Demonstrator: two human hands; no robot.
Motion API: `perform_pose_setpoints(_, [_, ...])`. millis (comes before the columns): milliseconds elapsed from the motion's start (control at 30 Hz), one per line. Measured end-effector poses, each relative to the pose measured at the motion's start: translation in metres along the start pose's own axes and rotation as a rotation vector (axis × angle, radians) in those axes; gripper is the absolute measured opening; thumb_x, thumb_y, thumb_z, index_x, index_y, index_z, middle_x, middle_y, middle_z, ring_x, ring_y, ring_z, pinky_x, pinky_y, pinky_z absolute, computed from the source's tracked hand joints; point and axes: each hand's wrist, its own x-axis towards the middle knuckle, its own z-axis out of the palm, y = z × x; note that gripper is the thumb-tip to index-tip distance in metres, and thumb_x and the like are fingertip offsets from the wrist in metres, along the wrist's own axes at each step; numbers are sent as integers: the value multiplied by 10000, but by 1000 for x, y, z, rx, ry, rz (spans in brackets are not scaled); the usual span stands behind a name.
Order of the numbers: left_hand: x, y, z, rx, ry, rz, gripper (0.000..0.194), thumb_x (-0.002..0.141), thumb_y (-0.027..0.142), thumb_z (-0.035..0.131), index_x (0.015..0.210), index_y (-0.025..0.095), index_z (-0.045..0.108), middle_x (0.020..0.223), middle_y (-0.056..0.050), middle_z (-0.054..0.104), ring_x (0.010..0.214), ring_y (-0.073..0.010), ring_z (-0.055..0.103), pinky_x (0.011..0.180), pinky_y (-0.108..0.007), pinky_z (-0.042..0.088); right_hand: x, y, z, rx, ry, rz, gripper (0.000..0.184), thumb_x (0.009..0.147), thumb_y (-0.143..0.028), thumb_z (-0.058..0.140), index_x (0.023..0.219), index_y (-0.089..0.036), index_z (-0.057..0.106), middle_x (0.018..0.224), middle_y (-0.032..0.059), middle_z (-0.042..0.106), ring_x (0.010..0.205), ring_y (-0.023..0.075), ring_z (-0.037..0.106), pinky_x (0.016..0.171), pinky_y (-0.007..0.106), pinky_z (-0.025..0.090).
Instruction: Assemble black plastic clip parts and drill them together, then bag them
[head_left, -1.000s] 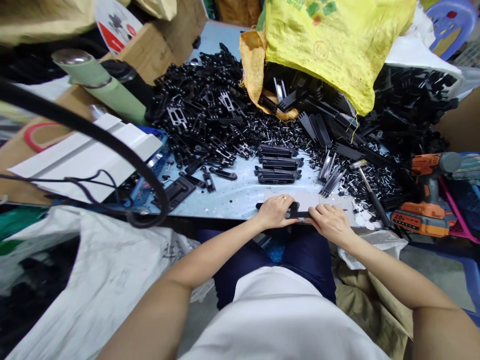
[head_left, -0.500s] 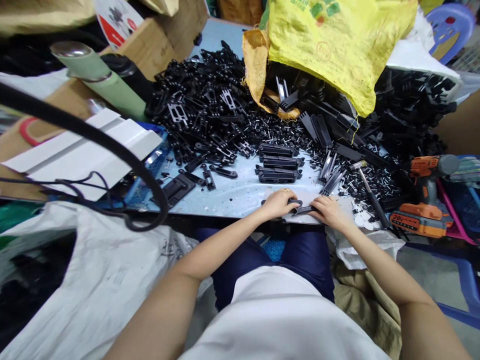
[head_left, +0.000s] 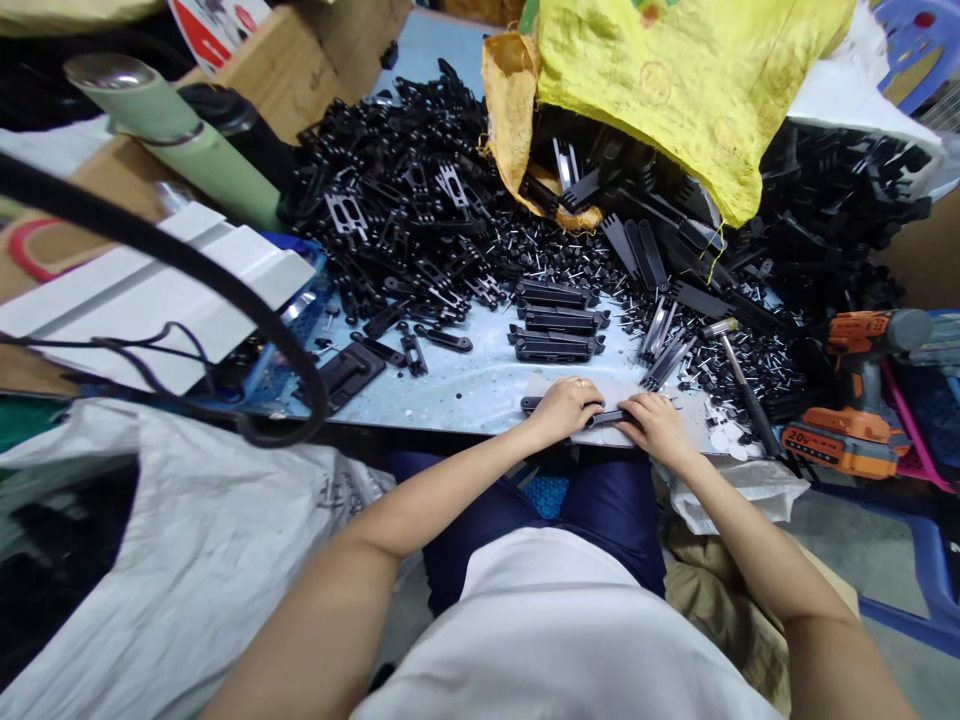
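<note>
The left hand (head_left: 564, 408) and right hand (head_left: 654, 425) pinched a black part (head_left: 609, 417) near the table's (head_left: 480, 400) front edge. A loose pinch could have let it slip off.

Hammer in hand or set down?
Set down. The hammer lies beside the loose pins, while the left hand and right hand are both on black pieces.
</note>
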Motion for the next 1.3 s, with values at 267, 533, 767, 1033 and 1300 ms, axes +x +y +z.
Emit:
perform_pose_setpoints(267, [-1, 24, -5, 200, -76, -168, 117, 841, 203, 523, 889, 146, 614, 913, -92, 633, 943, -232, 541, 791, -362, 405, -1, -6, -4, 40, -22, 47, 292, 870, -387, 475, 1042, -188, 600, 971, 96, 623, 925, 228, 537, 784, 355, 396])
perform_pose_setpoints(533, [9, 15, -10, 23, -101, -193, 72, 795, 163, 543, 866, 158, 553, 926, -68, 601, 956, -216, 540, 833, -344, 436, 6, -22, 1, 309, 100, 111, 264, 873, -328, 443, 1060, -203, 582, 988, 76, 633, 937, 205, 553, 841, 365, 403])
perform_pose_setpoints(767, [-27, 17, 5, 227, 89, -173, 333, 859, 248, 451, 1162, 117, 491, 1200, -172, 560, 1185, -281, 461, 990, -492, 343, 25, -44, 15, 419, 270, 331, 218, 873, -362, 448, 804, -207, 585, 867, 77, 643, 847, 204, 586, 781, 357, 448])
perform_pose_setpoints(1033, [-55, 11, 32, 427, 57, -145, 657, 865, 476, 408, 1342, 32, 327, 1397, -241, 343, 1338, -308, 264, 1075, -513, 214, 25, -58, 21, 428, 344, 473, 248, 889, -358, 369, 805, -210, 548, 844, 90, 657, 784, 208, 613, 740, 351, 477])
perform_pose_setpoints(1300, [-52, 13, 20, 419, 134, -78, 553, 864, 451, 432, 1225, 35, 480, 1270, -245, 502, 1232, -325, 428, 1055, -549, 225, 25, -53, 23, 600, 420, 528, 168, 819, -361, 462, 890, -209, 461, 807, 57, 628, 718, 176, 626, 638, 308, 506])
